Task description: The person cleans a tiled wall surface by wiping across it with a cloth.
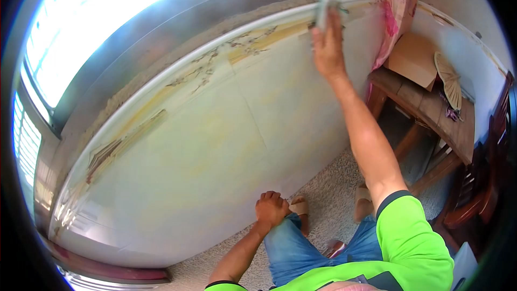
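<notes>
A pale folded cloth (326,12) with a green edge is in my right hand (329,51), pressed against the top of a glossy wall panel (215,151). My right arm reaches up and forward, and its fingers lie over the cloth. The panel is whitish, with a yellow-brown band and a printed branch pattern (207,64) near its upper edge. My left hand (272,208) rests on my bent knee in blue jeans (296,248), close to the panel's lower part. It holds nothing, and its fingers lie over the knee.
Above the panel runs a window sill (156,32) beside a bright window. At right, a pink curtain (396,16) hangs near a wooden table (425,102) bearing a cardboard box (412,59) and a folding fan (448,81). A dark wooden chair (479,183) stands at far right.
</notes>
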A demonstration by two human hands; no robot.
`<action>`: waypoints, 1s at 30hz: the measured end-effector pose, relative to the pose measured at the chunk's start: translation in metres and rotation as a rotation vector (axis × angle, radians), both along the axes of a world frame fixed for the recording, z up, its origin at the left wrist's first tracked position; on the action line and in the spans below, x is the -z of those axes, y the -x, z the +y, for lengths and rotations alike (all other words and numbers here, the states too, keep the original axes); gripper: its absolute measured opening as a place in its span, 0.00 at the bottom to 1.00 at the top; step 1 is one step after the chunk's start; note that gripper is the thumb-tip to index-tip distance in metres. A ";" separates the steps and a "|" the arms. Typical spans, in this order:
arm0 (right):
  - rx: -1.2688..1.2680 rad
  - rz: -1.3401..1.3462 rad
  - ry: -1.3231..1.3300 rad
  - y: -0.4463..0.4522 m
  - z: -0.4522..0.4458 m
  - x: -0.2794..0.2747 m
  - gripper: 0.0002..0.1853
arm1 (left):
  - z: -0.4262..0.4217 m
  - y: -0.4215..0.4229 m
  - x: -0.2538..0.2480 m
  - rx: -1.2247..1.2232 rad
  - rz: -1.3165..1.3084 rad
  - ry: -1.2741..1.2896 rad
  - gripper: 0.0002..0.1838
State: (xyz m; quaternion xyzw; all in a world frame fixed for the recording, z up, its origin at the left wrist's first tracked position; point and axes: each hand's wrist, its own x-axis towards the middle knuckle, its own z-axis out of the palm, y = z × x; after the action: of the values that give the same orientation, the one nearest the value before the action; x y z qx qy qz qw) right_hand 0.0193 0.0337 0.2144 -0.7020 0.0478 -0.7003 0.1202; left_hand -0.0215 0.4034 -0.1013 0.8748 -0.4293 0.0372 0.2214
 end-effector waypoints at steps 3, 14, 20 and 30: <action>-0.044 -0.006 -0.148 -0.004 0.005 -0.007 0.36 | -0.003 0.003 -0.010 -0.051 0.032 -0.008 0.15; -0.148 0.330 0.236 0.024 0.191 -0.005 0.38 | -0.004 0.002 -0.002 -0.001 -0.003 -0.032 0.15; -0.047 0.223 0.297 0.033 0.125 -0.016 0.30 | -0.002 -0.002 0.006 0.012 -0.050 0.038 0.14; 0.055 0.060 -0.069 0.031 -0.076 -0.024 0.26 | 0.000 -0.002 0.003 -0.013 -0.016 0.045 0.14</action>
State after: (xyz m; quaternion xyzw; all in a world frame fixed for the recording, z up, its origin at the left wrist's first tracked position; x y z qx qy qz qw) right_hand -0.0114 -0.0424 0.2382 -0.7164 0.0945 -0.6801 0.1236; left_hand -0.0197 0.4037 -0.1040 0.8721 -0.4244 0.0555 0.2374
